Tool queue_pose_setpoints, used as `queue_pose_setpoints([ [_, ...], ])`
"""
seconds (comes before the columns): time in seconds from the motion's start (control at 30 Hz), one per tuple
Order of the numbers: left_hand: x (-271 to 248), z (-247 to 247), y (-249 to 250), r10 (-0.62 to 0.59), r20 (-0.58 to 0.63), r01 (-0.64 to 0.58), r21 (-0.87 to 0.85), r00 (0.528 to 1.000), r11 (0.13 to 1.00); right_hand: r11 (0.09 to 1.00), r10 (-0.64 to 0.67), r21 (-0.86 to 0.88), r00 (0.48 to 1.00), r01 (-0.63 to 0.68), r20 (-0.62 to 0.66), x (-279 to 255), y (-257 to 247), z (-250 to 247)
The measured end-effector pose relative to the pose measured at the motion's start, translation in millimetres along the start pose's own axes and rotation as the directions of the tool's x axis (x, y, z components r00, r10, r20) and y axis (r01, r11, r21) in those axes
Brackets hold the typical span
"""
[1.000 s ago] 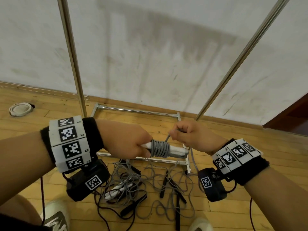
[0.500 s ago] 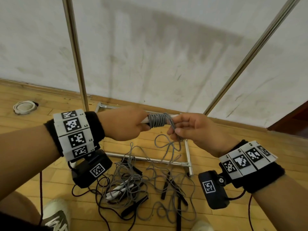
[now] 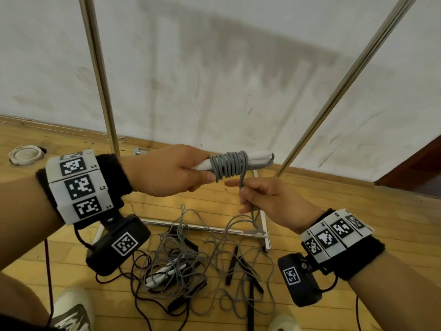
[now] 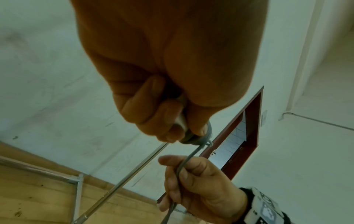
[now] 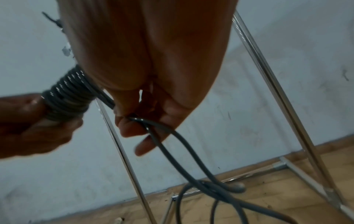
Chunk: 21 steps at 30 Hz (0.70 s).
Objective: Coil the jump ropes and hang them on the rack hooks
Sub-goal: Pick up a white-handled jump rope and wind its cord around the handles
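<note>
My left hand (image 3: pixel 167 172) grips the white handles (image 3: pixel 259 156) of a grey jump rope, held level in front of the wall. Grey cord (image 3: pixel 230 164) is wound in tight turns around the handles (image 5: pixel 65 92). Just below and right of it, my right hand (image 3: pixel 267 201) pinches the loose grey cord (image 3: pixel 242 185), which runs down from the winding (image 4: pixel 199 138) through the curled fingers (image 4: pixel 191 178) and on down. More grey and black ropes (image 3: pixel 191 268) lie tangled on the wooden floor below.
Two metal rack poles (image 3: pixel 100 75) (image 3: pixel 343 84) rise in front of the stained white wall, with the rack's base frame (image 3: pixel 263 225) on the floor. A white round lid (image 3: pixel 23 154) lies at far left. My shoes (image 3: pixel 71 311) stand by the tangle. A dark red doorway (image 3: pixel 417 168) is at right.
Both hands have risen. My right hand has come off the winding and dropped below it, drawing the cord down; another turn lies on the handles.
</note>
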<state>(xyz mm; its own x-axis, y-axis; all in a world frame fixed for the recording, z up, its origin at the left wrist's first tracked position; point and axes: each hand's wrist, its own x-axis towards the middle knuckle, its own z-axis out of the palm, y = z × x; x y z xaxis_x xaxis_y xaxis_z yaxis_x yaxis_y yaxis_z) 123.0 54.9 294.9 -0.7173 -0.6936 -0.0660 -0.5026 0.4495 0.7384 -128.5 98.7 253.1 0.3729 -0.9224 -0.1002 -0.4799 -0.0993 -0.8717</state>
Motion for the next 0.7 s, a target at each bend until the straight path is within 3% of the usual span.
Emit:
queue_pose_setpoints([
  [0.13,-4,1,3,0.045,0.092,-0.043,-0.023,0.995,0.999,0.995,-0.040,-0.087,0.999,0.039,-0.006,-2,12,-3],
  [0.27,-10,1,8,0.067,0.229,-0.066,-0.015,0.971,0.998,0.972,0.046,-0.227,0.997,-0.058,-0.058,-4,18,-2],
  [0.37,-12,1,10,0.039,0.303,-0.041,-0.001,0.952,0.999,0.844,0.073,-0.534,0.997,-0.059,0.005,-7,19,-11],
  [0.43,-11,4,8,0.015,0.350,-0.032,0.043,0.937,0.999,0.802,0.022,-0.597,0.998,0.020,0.064,-6,17,-16],
  [0.5,-10,9,4,-0.006,0.381,-0.032,0.093,0.925,0.995,0.847,-0.002,-0.530,0.998,0.032,0.058,-2,14,-16],
  [0.7,-1,21,-6,-0.128,0.387,-0.001,0.317,0.913,0.948,0.964,0.138,-0.219,0.988,-0.151,-0.075,6,1,-17],
])
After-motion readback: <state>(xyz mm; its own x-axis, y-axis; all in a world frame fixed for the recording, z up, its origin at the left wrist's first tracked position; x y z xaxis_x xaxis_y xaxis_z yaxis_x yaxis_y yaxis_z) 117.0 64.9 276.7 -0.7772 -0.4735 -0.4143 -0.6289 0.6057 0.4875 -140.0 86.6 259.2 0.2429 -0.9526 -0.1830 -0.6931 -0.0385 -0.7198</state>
